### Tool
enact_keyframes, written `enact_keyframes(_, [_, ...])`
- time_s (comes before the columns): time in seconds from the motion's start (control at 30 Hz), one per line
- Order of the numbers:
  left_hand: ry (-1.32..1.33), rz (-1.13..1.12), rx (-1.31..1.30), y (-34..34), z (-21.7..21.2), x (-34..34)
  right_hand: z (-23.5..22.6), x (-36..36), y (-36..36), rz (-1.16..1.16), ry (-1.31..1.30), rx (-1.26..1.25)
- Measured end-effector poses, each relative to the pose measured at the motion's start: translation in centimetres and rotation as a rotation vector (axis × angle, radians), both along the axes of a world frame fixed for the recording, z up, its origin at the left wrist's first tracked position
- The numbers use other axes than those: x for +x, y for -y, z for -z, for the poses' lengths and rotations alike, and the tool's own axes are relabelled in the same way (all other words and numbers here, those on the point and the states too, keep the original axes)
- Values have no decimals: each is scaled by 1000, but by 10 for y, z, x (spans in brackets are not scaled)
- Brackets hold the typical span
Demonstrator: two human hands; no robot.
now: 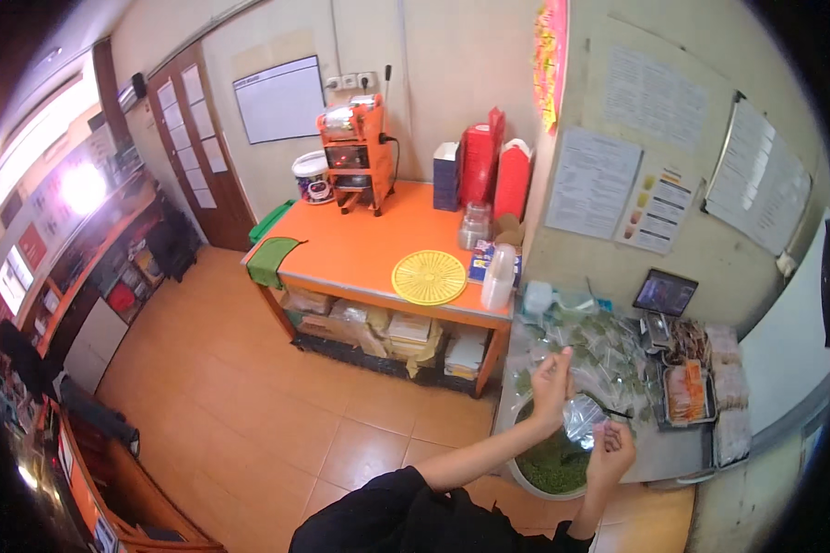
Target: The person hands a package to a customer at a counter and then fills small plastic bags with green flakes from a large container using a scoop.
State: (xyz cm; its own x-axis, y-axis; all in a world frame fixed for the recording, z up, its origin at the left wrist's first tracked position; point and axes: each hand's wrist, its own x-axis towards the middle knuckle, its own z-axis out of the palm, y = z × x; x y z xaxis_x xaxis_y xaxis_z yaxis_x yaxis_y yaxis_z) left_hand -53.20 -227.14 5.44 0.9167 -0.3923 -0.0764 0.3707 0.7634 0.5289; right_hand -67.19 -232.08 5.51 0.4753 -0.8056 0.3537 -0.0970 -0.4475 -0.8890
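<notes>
A small clear plastic bag (pixel 582 418) hangs above a round white tub (pixel 518 476) of chopped green leaves (pixel 551 465). My right hand (pixel 610 455) pinches the bag's lower right edge. My left hand (pixel 551 387) is closed beside the bag's upper left, fingertips pressed together and pointing up; whatever they grip is too small or clear to make out. A thin black handle (pixel 620 414) shows just behind the bag, partly hidden. Past my hands, many clear packets with green contents (pixel 599 346) are spread over the grey table.
On the right stand a tray of orange packets (pixel 687 392), stacked pale packs (pixel 731 396) and a small screen (pixel 666 292). The orange table (pixel 360 244) bears an orange sealing machine (pixel 358 157), a yellow round lid (pixel 430 277), clear cups (pixel 499 276) and red boxes (pixel 481 166).
</notes>
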Motion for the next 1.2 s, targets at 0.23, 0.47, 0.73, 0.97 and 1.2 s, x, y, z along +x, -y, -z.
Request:
enact_keyframes(0.23, [1126, 342, 640, -26, -17, -6, -23, -8, 16, -13, -119, -303])
enact_keyframes(0.47, [1102, 379, 428, -10, 22, 2, -29, -24, 19, -456, -57, 106])
enact_keyframes(0.73, [1318, 318, 775, -47, -32, -25, -36, -15, 7, -320, -150, -130])
enact_keyframes(0.97, [1416, 368, 706, -46, -14, -17, -33, -22, 5, -345, -156, -102])
enact_keyframes(1.2, [1444, 117, 953, -55, -18, -13, -29, -14, 0, 72, -166, -436])
